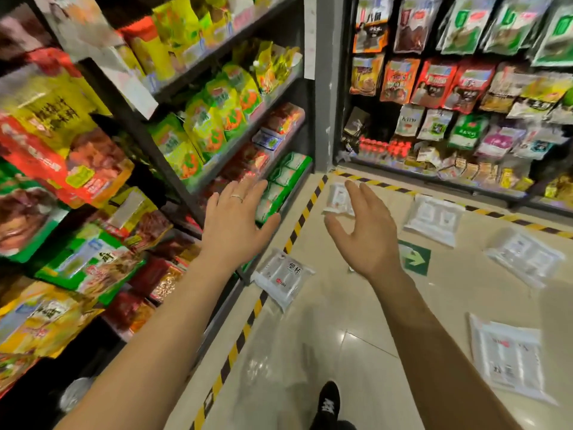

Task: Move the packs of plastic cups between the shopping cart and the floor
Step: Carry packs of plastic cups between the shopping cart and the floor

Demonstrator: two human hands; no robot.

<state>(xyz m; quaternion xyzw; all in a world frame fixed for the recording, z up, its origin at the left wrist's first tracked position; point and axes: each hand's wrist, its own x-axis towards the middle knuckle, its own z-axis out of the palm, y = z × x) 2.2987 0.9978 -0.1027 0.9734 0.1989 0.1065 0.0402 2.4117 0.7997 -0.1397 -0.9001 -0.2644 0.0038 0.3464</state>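
Flat, crinkly clear packs [282, 279] lie on glossy tile floor [328, 336]

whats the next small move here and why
Probably reach the left hand down to the cup pack lying across the striped tape. Both it and the right hand are open and empty, other packs lie scattered on the floor, and that one looks nearest.

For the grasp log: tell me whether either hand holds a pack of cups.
No; the left hand and the right hand are both open and empty, with the packs lying on the floor.
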